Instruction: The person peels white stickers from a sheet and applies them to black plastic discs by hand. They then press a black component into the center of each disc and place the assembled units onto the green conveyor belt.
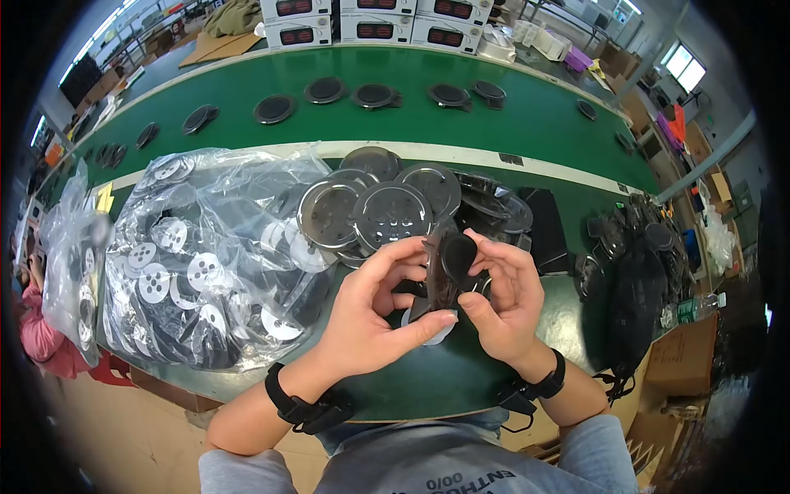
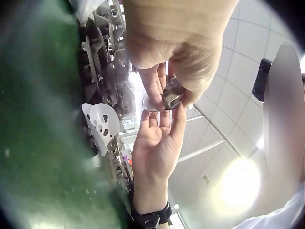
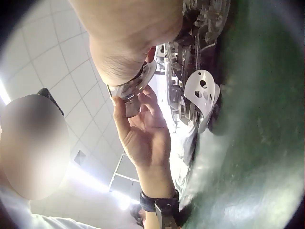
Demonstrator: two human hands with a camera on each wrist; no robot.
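A dark translucent round part (image 1: 441, 276) is held up on edge over the green table, with a black round pad (image 1: 459, 258) on its right side. The left hand (image 1: 374, 298) grips its left edge, thumb low and fingers behind. At the right, the right hand (image 1: 508, 303) pinches the pad side between thumb and fingers. The right wrist view shows the part (image 3: 131, 88) between both hands, the left hand (image 3: 148, 145) below. White discs with holes (image 2: 102, 125) lie on the table beneath; in the head view they are mostly hidden behind the hands.
Behind the hands is a pile of round translucent parts (image 1: 392, 216). A clear plastic bag (image 1: 222, 272) of white discs lies at left, dark parts and a black bag (image 1: 629, 300) at right. Round parts stand spaced along the far green surface (image 1: 527, 123), boxes (image 1: 374, 29) beyond.
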